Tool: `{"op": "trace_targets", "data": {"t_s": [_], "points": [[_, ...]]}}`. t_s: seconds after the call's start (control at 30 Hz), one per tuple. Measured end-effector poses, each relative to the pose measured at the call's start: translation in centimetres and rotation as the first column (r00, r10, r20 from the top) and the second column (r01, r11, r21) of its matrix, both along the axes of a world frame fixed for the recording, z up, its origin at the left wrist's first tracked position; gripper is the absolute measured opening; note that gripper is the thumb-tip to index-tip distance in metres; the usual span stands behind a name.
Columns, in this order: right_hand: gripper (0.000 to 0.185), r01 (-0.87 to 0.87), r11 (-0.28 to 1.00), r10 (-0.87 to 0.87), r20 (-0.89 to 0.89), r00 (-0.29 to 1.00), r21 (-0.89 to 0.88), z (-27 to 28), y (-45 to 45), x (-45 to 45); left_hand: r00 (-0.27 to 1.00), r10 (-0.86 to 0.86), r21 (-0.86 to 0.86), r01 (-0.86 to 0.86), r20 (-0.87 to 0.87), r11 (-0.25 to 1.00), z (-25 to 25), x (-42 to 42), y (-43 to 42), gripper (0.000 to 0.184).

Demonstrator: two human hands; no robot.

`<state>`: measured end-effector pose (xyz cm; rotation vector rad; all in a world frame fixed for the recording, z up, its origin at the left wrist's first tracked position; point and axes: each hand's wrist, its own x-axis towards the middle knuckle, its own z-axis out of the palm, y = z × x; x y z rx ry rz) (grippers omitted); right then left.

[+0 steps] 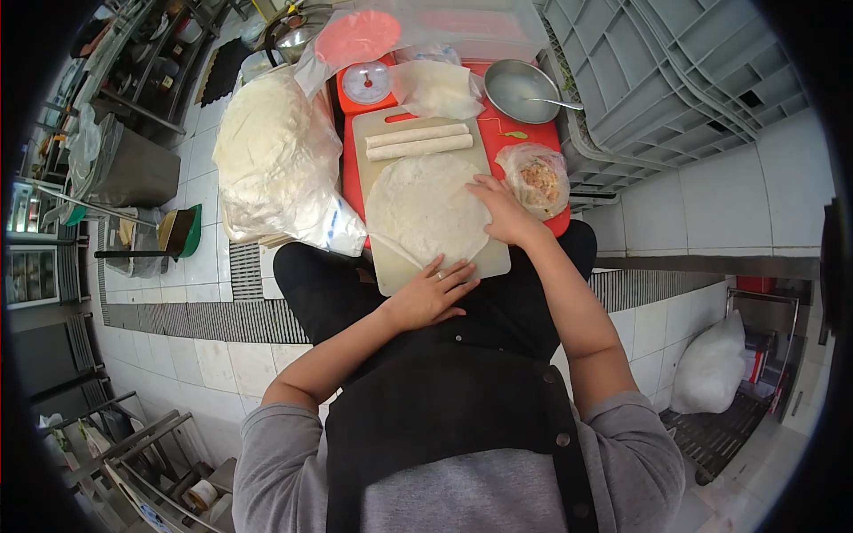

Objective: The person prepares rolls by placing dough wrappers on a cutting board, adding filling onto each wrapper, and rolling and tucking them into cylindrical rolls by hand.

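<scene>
A thin, pale round wrapper sheet (426,209) lies spread on a whitish cutting board (386,275). My left hand (433,293) rests at its near edge, fingers stretched and apart. At the right edge of the sheet lies my right hand (505,211), its fingers extended onto the wrapper and holding nothing that I can see. Two long, slim white rolls (418,140) lie side by side across the far part of the board. Right of the board sits a clear plastic bag of chopped, pinkish filling (539,182).
Behind the board are a stack of wrapper sheets (435,89), an orange kitchen scale (366,84) and a metal bowl (522,91) with a spoon. A large plastic-covered stack of white sheets (275,155) stands left. Grey plastic crates (657,80) rise at the right.
</scene>
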<state>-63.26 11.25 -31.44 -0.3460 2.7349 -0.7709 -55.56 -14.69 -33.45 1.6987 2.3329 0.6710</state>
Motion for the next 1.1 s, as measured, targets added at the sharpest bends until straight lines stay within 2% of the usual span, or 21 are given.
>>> {"op": "trace_targets", "data": {"t_s": [0.13,0.2,0.23,0.3,0.33,0.37,0.4,0.47,0.53,0.57,0.6,0.63,0.67,0.7,0.77,0.83,0.87,0.93,1.0,1.07,1.1], "points": [[0.074,0.043,0.999,-0.044,-0.071,0.996,-0.021,-0.2,0.7,0.6,0.998,0.055,-0.028,-0.054,0.027,0.998,0.8,0.8,-1.2,0.059],[0.061,0.062,0.946,-0.090,-0.075,0.993,-0.317,1.5,1.3,0.7,0.996,0.073,-0.041,-0.071,0.049,0.997,1.4,0.9,-1.9,0.058],[0.061,0.069,0.947,-0.099,-0.081,0.992,-0.313,1.9,2.2,0.3,0.989,0.122,-0.022,-0.120,0.080,0.993,1.9,1.1,-2.2,0.055],[0.045,0.321,0.864,-0.402,-0.147,0.904,-0.387,2.5,4.9,-1.1,0.981,0.163,0.002,-0.164,0.109,0.986,2.4,1.0,-2.6,0.053],[0.045,0.327,0.863,-0.409,-0.153,0.900,-0.385,2.7,6.1,-1.5,0.924,0.282,0.072,-0.309,0.257,0.948,2.5,0.9,-2.7,0.049],[0.036,0.385,0.899,-0.423,-0.189,0.886,-0.207,3.0,7.4,-1.9,0.834,0.372,0.117,-0.452,0.407,0.884,2.6,0.7,-2.6,0.046],[0.029,0.437,0.899,-0.430,-0.225,0.874,-0.024,3.1,8.6,-2.2,0.839,0.363,0.123,-0.444,0.406,0.888,3.1,0.3,-2.1,0.046],[0.020,0.393,0.919,-0.383,-0.274,0.882,-0.017,2.0,10.1,-2.3,0.826,0.460,0.170,-0.530,0.324,0.831,4.3,-1.2,-0.9,0.040],[0.024,0.284,0.954,-0.268,-0.152,0.951,0.099,2.4,10.3,-2.2,0.841,0.441,0.264,-0.523,0.313,0.811,4.6,-2.7,1.5,0.038],[0.024,0.276,0.955,-0.258,-0.156,0.953,0.107,2.7,10.5,-2.2,0.837,0.383,0.294,-0.508,0.392,0.809,5.2,-3.3,3.0,0.037],[0.031,0.244,0.952,-0.235,-0.072,0.969,0.186,2.9,10.8,-2.3,0.824,0.321,0.326,-0.498,0.467,0.803,5.6,-3.7,4.7,0.036],[0.037,0.205,0.943,-0.216,0.015,0.976,0.261,3.1,11.1,-2.3,0.756,0.301,0.287,-0.536,0.581,0.794,5.6,-4.0,6.6,0.043],[0.037,0.195,0.944,-0.206,0.015,0.978,0.268,2.6,11.3,-2.3,0.675,0.275,0.242,-0.566,0.685,0.788,5.3,-4.3,8.5,0.052],[0.039,0.175,0.953,-0.187,0.026,0.982,0.249,1.4,11.8,-2.4,0.673,0.276,0.246,-0.573,0.687,0.782,4.8,-4.5,10.3,0.052],[0.041,0.155,0.960,-0.168,0.034,0.985,0.231,0.1,12.1,-2.1,0.708,0.371,0.135,-0.548,0.600,0.826,3.2,-5.1,13.5,0.075],[0.040,0.127,0.972,-0.079,-0.238,0.968,0.195,-0.2,11.8,-1.2,0.754,0.372,0.186,-0.539,0.541,0.821,0.0,-5.7,16.4,0.081],[0.040,0.128,0.971,-0.078,-0.238,0.968,0.201,-0.1,11.7,-0.8,0.794,0.376,0.231,-0.527,0.478,0.818,-1.2,-6.0,17.6,0.087],[0.038,0.111,0.993,-0.097,-0.226,0.969,0.051,0.2,11.8,-0.2,0.772,0.385,0.198,-0.538,0.506,0.819,-1.8,-6.4,19.0,0.086],[0.037,0.098,0.992,-0.082,-0.187,0.979,0.074,0.3,12.1,-0.3,0.749,0.398,0.158,-0.548,0.531,0.821,-2.8,-6.9,19.7,0.085],[0.037,0.077,0.993,-0.063,-0.150,0.987,0.092,0.1,12.4,-0.8,0.848,0.385,0.132,-0.457,0.364,0.880,-4.2,-7.5,19.6,0.082],[0.039,0.081,0.993,-0.071,-0.118,0.991,0.085,0.0,12.8,-1.1,0.846,0.391,0.131,-0.461,0.361,0.878,-4.3,-7.7,19.3,0.082]]}}
